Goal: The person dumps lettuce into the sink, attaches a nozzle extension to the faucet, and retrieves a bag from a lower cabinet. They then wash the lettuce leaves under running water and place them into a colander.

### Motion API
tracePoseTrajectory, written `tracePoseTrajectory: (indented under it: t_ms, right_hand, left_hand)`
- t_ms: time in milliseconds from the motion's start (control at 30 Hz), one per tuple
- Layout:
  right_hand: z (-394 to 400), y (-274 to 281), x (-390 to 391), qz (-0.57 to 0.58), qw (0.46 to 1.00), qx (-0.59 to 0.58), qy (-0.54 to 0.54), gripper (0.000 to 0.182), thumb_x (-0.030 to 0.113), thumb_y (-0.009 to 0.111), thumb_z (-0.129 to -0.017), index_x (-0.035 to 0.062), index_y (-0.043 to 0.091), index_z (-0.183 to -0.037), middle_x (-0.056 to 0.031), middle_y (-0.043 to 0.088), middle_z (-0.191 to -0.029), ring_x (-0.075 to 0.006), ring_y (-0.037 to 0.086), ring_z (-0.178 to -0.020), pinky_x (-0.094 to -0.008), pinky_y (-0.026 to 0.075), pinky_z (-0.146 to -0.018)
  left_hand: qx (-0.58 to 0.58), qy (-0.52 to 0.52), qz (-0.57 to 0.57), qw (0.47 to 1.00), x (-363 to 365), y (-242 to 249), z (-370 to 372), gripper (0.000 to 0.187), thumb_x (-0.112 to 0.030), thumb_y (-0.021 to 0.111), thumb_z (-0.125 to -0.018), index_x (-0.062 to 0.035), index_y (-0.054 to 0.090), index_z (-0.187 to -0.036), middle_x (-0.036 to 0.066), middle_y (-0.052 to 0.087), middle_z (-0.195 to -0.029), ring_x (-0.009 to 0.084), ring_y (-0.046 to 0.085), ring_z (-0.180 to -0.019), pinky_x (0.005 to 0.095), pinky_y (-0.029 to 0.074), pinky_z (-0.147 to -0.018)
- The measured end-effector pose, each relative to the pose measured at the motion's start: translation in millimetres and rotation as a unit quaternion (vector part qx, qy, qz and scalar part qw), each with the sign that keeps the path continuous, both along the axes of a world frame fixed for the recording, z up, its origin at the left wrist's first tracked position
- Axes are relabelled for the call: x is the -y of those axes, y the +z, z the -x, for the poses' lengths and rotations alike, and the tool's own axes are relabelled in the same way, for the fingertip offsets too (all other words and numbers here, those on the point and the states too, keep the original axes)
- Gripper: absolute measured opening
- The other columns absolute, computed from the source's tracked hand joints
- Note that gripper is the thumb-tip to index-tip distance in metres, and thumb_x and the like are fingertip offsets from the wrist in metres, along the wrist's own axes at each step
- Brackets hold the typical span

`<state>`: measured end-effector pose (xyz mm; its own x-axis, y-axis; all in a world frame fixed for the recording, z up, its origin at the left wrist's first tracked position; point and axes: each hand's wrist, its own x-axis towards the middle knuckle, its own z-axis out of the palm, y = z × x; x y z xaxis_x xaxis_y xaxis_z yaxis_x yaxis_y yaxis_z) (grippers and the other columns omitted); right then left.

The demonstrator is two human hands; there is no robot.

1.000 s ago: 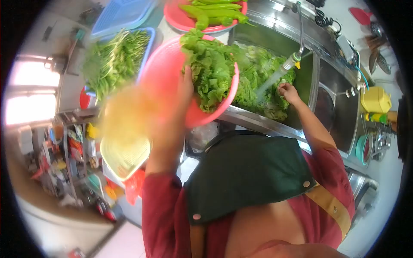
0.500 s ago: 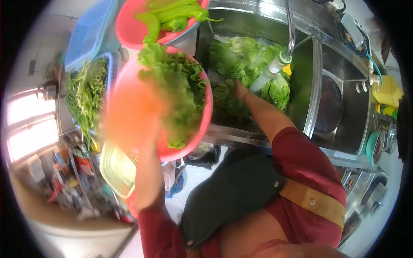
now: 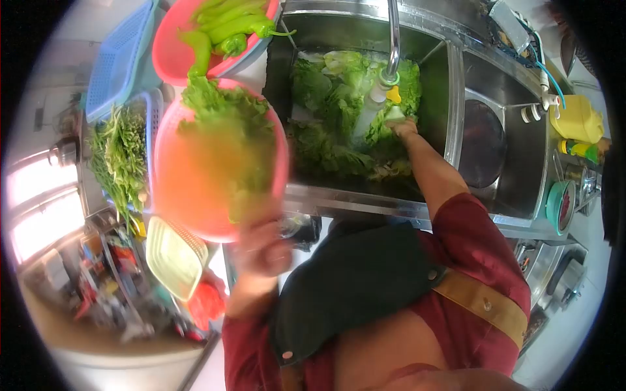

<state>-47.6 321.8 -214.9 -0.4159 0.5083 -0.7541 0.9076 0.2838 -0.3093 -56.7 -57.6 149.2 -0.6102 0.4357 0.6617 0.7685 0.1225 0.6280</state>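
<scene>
Over the right side of the sink basin (image 3: 433, 124), my right hand (image 3: 405, 127) grips the pale base of a lettuce head (image 3: 396, 116). More loose green lettuce (image 3: 323, 146) fills the basin around it. Water runs from the faucet (image 3: 394, 45) into the leaves, just left of that hand. My left hand (image 3: 264, 251) is at the front edge of a pink basket (image 3: 282, 173); motion blurs its fingers, and I see nothing clear in them. Leaf lettuce (image 3: 225, 104) lies in the basket, partly hidden by an orange smear over the view.
Green peppers (image 3: 228, 23) sit in a pink bowl (image 3: 169, 49) behind the basket. To the left are a blue basket (image 3: 124, 62) and a bunch of leafy greens (image 3: 124, 143). A yellow basket (image 3: 173, 257) is lower left. A second sink (image 3: 528, 153) adjoins on the right.
My right hand has moved right through the sink, from the middle lettuce to a head beside the faucet. My left hand has drawn back from over the pink basket to its front edge.
</scene>
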Motion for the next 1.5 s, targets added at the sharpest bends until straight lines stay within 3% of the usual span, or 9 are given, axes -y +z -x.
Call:
tracePoseTrajectory:
  t_ms: [100, 267, 367, 700, 800, 900, 1100, 1333, 1500]
  right_hand:
    - [16.6, 89.3, 55.5, -0.057, 0.989, -0.134, 0.034, 0.091, 0.047, 0.073, -0.059, -0.0042, 0.036, -0.124, -0.0190, 0.049, -0.121, -0.0291, 0.048, -0.112, -0.0333, 0.038, -0.094]
    - [35.2, 176.5, 105.8, 0.119, 0.884, -0.433, 0.132, 0.052, 0.036, 0.063, -0.076, 0.0010, 0.050, -0.111, -0.0155, 0.056, -0.109, -0.0254, 0.054, -0.098, -0.0328, 0.042, -0.085]
    - [58.8, 160.6, 82.8, 0.132, 0.915, -0.280, 0.258, 0.040, 0.034, 0.055, -0.083, 0.0038, 0.054, -0.109, -0.0133, 0.059, -0.102, -0.0209, 0.055, -0.093, -0.0313, 0.043, -0.081]
    - [38.7, 169.4, 81.3, 0.306, 0.934, -0.181, -0.036, 0.072, 0.053, 0.052, -0.080, 0.0098, 0.032, -0.133, -0.0080, 0.042, -0.129, -0.0230, 0.045, -0.109, -0.0370, 0.034, -0.092]
    - [42.7, 174.2, 88.9, 0.223, 0.951, -0.214, 0.013, 0.074, 0.054, 0.052, -0.079, 0.0099, 0.030, -0.134, -0.0101, 0.040, -0.131, -0.0243, 0.039, -0.117, -0.0385, 0.031, -0.096]
    - [47.8, 175.9, 92.4, 0.207, 0.945, -0.251, 0.032, 0.071, 0.052, 0.052, -0.079, 0.0094, 0.032, -0.133, -0.0112, 0.041, -0.131, -0.0234, 0.039, -0.118, -0.0376, 0.031, -0.096]
    - [57.2, 202.5, 98.3, 0.234, 0.939, -0.236, 0.083, 0.053, 0.040, 0.051, -0.084, 0.0077, 0.044, -0.125, -0.0116, 0.047, -0.124, -0.0212, 0.043, -0.114, -0.0330, 0.033, -0.094]
    - [61.4, 171.7, 31.2, 0.170, 0.864, -0.267, 0.392, 0.047, 0.032, 0.056, -0.082, 0.0068, 0.047, -0.121, -0.0071, 0.052, -0.119, -0.0165, 0.047, -0.107, -0.0271, 0.033, -0.093]
    - [38.3, 162.6, 29.6, 0.377, 0.889, -0.261, -0.003, 0.055, 0.042, 0.055, -0.081, 0.0090, 0.046, -0.124, -0.0060, 0.050, -0.122, -0.0179, 0.046, -0.111, -0.0320, 0.033, -0.095]
  left_hand:
    - [0.218, -0.195, 0.116, 0.949, -75.4, -49.7, 2.1, 0.046, -0.008, 0.063, -0.075, 0.0002, 0.045, -0.117, 0.015, 0.056, -0.104, 0.0275, 0.055, -0.095, 0.0358, 0.043, -0.082]
    - [0.595, 0.052, 0.060, 0.800, -123.5, -238.2, 45.7, 0.074, -0.036, 0.071, -0.071, -0.0063, 0.034, -0.129, 0.011, 0.042, -0.127, 0.0235, 0.039, -0.117, 0.0356, 0.032, -0.095]
    - [0.695, -0.076, -0.024, 0.715, -119.0, -190.4, 58.6, 0.072, -0.036, 0.069, -0.072, -0.0094, 0.035, -0.130, 0.008, 0.042, -0.128, 0.0222, 0.036, -0.118, 0.0354, 0.031, -0.094]
    - [0.784, -0.082, -0.139, 0.599, -114.1, -189.3, 56.8, 0.058, -0.041, 0.060, -0.079, -0.0122, 0.041, -0.126, 0.010, 0.043, -0.127, 0.0230, 0.041, -0.116, 0.0394, 0.034, -0.093]
    - [0.514, 0.189, 0.208, 0.811, -113.9, -205.7, 68.2, 0.054, -0.042, 0.059, -0.079, -0.0106, 0.045, -0.122, 0.014, 0.044, -0.125, 0.0232, 0.041, -0.116, 0.0382, 0.036, -0.091]
    - [0.343, 0.133, 0.276, 0.888, -119.9, -193.3, 64.5, 0.054, -0.042, 0.061, -0.078, -0.0085, 0.048, -0.117, 0.017, 0.043, -0.123, 0.0244, 0.042, -0.114, 0.0375, 0.037, -0.090]
    - [0.713, -0.031, -0.073, 0.697, -129.1, -174.8, 64.9, 0.053, -0.037, 0.067, -0.074, -0.0085, 0.049, -0.115, 0.010, 0.050, -0.115, 0.0238, 0.047, -0.108, 0.0351, 0.039, -0.087]
    - [0.714, -0.035, -0.047, 0.698, -104.2, -223.6, 69.7, 0.050, -0.029, 0.064, -0.076, -0.0031, 0.048, -0.115, 0.007, 0.057, -0.106, 0.0200, 0.055, -0.099, 0.0354, 0.041, -0.088]
    - [0.783, -0.127, -0.070, 0.605, -95.6, -203.4, 63.9, 0.047, -0.032, 0.057, -0.080, -0.0047, 0.048, -0.118, 0.009, 0.054, -0.112, 0.0190, 0.054, -0.099, 0.0350, 0.043, -0.086]
